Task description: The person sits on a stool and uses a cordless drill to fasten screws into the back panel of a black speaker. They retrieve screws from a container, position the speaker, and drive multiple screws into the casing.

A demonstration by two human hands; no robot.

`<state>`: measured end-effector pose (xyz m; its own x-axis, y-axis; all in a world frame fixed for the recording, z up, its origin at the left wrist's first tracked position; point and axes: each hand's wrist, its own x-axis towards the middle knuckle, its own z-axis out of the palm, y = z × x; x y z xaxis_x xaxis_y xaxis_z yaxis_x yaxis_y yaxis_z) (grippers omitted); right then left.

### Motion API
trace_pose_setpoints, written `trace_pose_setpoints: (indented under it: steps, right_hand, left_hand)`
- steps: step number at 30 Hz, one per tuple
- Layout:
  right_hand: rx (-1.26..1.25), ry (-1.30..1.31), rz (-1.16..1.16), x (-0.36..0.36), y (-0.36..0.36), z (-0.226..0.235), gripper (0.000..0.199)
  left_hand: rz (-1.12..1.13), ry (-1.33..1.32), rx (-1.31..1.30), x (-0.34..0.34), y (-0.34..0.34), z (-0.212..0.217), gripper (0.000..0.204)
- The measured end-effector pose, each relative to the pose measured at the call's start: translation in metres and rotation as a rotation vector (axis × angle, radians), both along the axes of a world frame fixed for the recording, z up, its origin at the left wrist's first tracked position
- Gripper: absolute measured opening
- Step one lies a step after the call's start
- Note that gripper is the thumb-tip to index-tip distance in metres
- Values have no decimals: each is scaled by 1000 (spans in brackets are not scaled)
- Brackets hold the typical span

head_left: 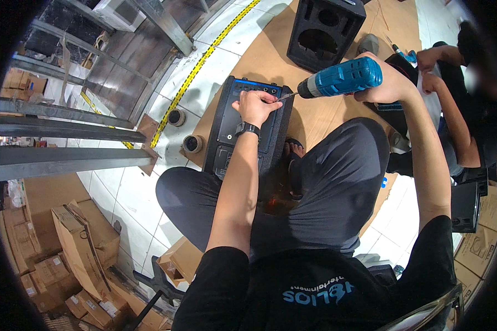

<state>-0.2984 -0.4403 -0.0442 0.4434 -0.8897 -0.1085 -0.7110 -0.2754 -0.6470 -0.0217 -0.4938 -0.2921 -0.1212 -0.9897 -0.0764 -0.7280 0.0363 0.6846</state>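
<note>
A blue cordless drill (345,79) is held level in my right hand (389,83), its long bit (289,96) pointing left. At the bit's tip, my left hand (255,106) pinches its thumb and fingers together. Whatever sits between those fingertips is too small to make out. Both hands are above a black speaker cabinet (218,129), which lies with its control panel (243,85) facing up between my legs. Knobs and sockets show along the panel's far edge. My left hand covers part of the panel.
An open black speaker box (326,38) with round cut-outs stands beyond on a cardboard sheet (259,60). Two rolls of tape (193,144) rest on the tiles at left. Another person (453,94) works at right. Metal posts (72,157) and cardboard boxes (52,270) fill the left side.
</note>
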Motion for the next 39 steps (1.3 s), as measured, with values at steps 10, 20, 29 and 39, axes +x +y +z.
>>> trace_pose_setpoints:
  steps: [10, 20, 29, 39]
  right_hand:
    - [150, -42, 29, 4, -18, -5, 30]
    - [25, 439, 204, 52, -56, 19, 36]
    - [163, 443, 315, 113, -82, 35, 31]
    - [363, 392, 194, 118, -88, 40, 29]
  left_hand:
    - [4, 22, -7, 0, 1, -2, 23]
    - [-29, -35, 23, 1, -3, -3, 24]
    - [-60, -67, -8, 2, -4, -3, 24]
    - [-69, -85, -48, 3, -1, -3, 28]
